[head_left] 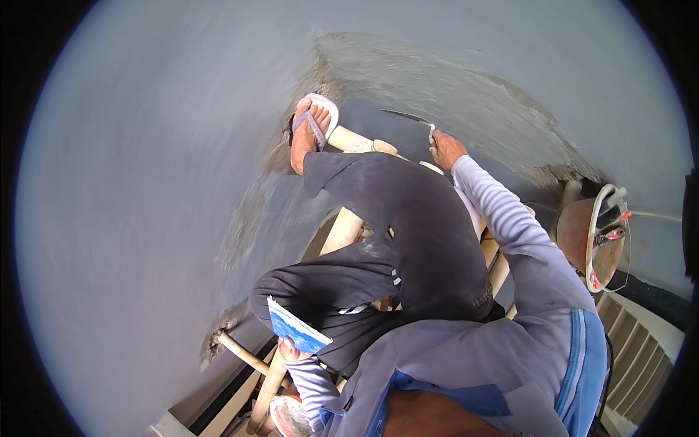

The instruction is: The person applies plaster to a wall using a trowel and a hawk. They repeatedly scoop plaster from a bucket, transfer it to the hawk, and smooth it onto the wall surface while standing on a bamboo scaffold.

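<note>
My right hand [447,151] grips the pale handle of a dark, long trowel [413,131] held against the plastered wall near a rough, lighter patch [451,76]. My left hand [293,349], low in the view, holds a flat blue-and-white board [295,324] tilted beside my bent knee. My legs in dark trousers [415,218] lie between my hands, and a foot in a pale flip-flop [309,131] rests at the upper end of a bamboo pole [342,233].
Grey wall [131,182] surrounds the bamboo framework. A stained bucket [575,237] hangs at the right with tools in it. Another pole [244,353] enters a wall hole at lower left. A white bucket [290,415] and pale slats [633,349] show below.
</note>
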`<state>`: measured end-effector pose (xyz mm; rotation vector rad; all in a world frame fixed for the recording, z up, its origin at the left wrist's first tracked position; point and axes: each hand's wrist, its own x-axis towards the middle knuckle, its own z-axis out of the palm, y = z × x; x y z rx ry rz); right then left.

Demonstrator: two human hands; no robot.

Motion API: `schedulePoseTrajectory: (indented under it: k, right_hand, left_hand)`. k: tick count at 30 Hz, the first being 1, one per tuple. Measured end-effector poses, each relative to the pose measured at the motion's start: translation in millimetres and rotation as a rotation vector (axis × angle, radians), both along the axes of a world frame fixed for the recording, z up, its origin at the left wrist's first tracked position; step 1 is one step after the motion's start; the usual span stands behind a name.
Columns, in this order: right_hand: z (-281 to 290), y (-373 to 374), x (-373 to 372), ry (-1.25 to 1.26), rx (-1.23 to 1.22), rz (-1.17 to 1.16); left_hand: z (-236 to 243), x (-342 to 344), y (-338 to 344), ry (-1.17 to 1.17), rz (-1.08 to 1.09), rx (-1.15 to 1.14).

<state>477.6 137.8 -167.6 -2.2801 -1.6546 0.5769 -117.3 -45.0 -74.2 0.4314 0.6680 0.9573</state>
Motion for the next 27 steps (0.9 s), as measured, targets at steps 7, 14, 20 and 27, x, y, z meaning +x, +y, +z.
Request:
schedulePoseTrajectory:
  k: [7,14,20,27]
  right_hand:
    - [-22.1,32.2,-2.4,-0.005,0.041,-0.102]
    - [44.1,25.8,14.8,0.078,0.158,-0.105]
    - [80.3,-8.0,9.3,0.115,0.391,-0.064]
    - [6.8,-4.4,-3.8,0.035,0.131,-0.068]
  left_hand:
    - [26.1,34.5,15.7,0.074,-0.045,0.085]
    - [18.4,32.7,15.6,0.001,-0.036,0.055]
    - [21.0,27.6,13.8,-0.014,-0.023,0.051]
    - [7.4,19.4,7.6,-0.039,-0.019,0.079]
